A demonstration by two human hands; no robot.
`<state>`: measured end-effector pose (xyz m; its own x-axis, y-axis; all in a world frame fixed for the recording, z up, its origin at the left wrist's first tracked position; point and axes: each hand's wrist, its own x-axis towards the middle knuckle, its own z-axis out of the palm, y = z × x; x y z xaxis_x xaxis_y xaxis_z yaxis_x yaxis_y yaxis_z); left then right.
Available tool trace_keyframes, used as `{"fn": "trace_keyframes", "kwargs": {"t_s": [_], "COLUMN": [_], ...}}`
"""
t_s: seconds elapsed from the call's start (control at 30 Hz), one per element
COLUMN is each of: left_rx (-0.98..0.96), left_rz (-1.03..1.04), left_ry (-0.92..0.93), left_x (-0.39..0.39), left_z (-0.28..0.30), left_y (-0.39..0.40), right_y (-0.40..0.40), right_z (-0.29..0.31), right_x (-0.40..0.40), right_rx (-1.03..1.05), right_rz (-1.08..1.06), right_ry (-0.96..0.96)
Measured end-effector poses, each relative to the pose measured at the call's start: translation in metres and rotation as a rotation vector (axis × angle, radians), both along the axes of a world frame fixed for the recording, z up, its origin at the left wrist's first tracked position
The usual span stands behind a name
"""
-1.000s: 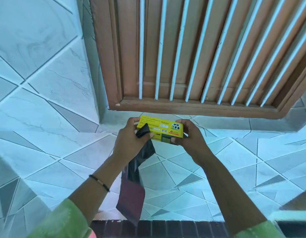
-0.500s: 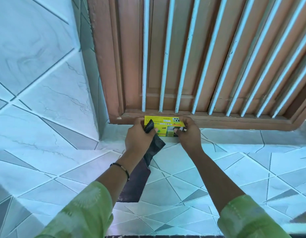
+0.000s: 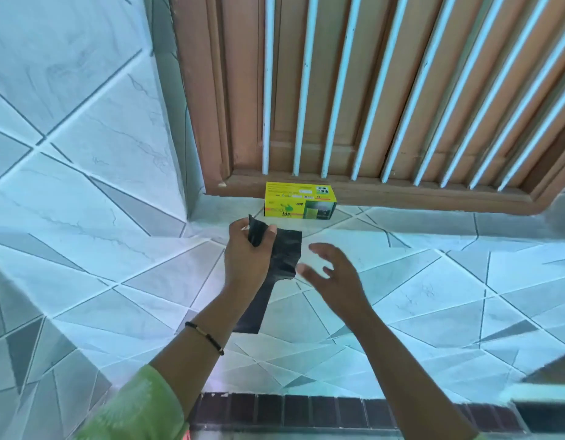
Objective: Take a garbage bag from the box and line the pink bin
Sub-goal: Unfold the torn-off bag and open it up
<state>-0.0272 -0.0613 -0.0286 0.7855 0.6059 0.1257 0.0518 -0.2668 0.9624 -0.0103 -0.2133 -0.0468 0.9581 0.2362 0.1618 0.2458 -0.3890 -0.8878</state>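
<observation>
A yellow garbage-bag box (image 3: pixel 299 201) stands on the tiled ledge against the wooden window frame, with no hand on it. My left hand (image 3: pixel 247 252) is shut on a folded black garbage bag (image 3: pixel 285 252), which hangs down from the fist below and in front of the box. My right hand (image 3: pixel 333 274) hovers just right of the bag with its fingers spread and nothing in them. The pink bin is not in view.
A wooden window frame (image 3: pixel 370 192) with white vertical bars rises behind the box. Tiled wall (image 3: pixel 84 154) closes in on the left. A row of dark brick tiles (image 3: pixel 306 411) edges the ledge near me.
Both hands set the box down on the ledge by the window frame and drew back. My right hand let go of the box. My left hand kept the black bag.
</observation>
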Motion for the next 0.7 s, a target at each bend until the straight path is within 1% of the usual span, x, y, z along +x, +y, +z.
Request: {"fn": "trace_keyframes", "kwargs": {"t_s": [0.03, 0.07, 0.13, 0.2, 0.27, 0.33, 0.37, 0.43, 0.47, 0.57, 0.63, 0.7], "left_rx": [-0.056, -0.102, -0.141, -0.146, -0.273, -0.442, -0.464, -0.42, -0.388, -0.312, -0.278, -0.27], "left_rz": [-0.015, -0.033, -0.076, -0.145, -0.264, -0.376, -0.402, -0.448, -0.474, -0.552, -0.539, -0.453], "left_ry": [0.002, -0.003, -0.007, 0.006, 0.009, 0.004, 0.038, 0.141, 0.172, 0.194, 0.171, 0.173], "left_x": [-0.008, -0.015, -0.031, -0.047, -0.06, -0.08, -0.091, -0.115, -0.126, -0.151, -0.159, -0.167], "left_z": [-0.001, -0.002, 0.001, 0.006, 0.008, 0.007, 0.004, -0.007, -0.014, -0.023, -0.026, -0.024], "left_y": [-0.005, -0.011, -0.021, -0.029, -0.032, -0.032, -0.032, -0.035, -0.038, -0.056, -0.069, -0.081], "right_y": [-0.001, -0.001, -0.003, -0.009, -0.017, -0.028, -0.034, -0.048, -0.055, -0.073, -0.08, -0.087], "right_z": [-0.009, -0.016, -0.023, -0.022, -0.016, -0.01, -0.006, 0.004, 0.007, 0.016, 0.019, 0.02], "right_x": [-0.014, -0.025, -0.041, -0.052, -0.059, -0.068, -0.073, -0.083, -0.086, -0.098, -0.108, -0.118], "right_rx": [-0.069, -0.123, -0.142, -0.11, -0.077, 0.037, 0.109, 0.239, 0.27, 0.337, 0.355, 0.356], "right_rz": [0.092, 0.15, 0.159, 0.102, 0.06, 0.055, 0.058, 0.078, 0.085, 0.084, 0.054, 0.022], "right_ry": [0.085, 0.128, 0.124, 0.07, 0.024, 0.058, 0.103, 0.189, 0.205, 0.229, 0.243, 0.252]}}
